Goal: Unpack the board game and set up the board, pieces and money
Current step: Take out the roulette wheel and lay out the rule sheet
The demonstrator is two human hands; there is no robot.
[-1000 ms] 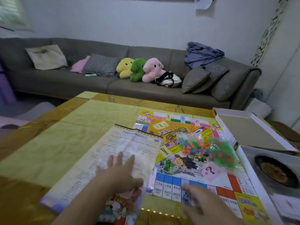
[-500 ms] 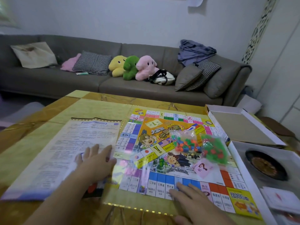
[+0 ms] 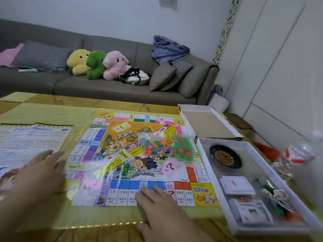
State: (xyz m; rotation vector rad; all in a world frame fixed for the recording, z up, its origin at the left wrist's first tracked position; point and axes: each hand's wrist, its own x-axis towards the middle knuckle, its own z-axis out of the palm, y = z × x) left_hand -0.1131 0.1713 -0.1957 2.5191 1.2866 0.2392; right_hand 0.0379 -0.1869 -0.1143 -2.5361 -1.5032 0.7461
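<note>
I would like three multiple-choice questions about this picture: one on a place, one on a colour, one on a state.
1. Where does the black wheel lie?
A. in the box tray
B. on the board
C. on the sofa

2. What colour is the plush toy between the other two on the sofa?
A. blue
B. green
C. white

3. How is the board?
A. folded shut
B. standing on edge
C. open flat, with two bags of pieces on it

Answers:
1. A, the wheel sits inside the white tray, right of the board.
2. B, the green toy sits between a yellow and a pink one.
3. C, the whole printed face shows and the right hand rests on its near edge.
</note>
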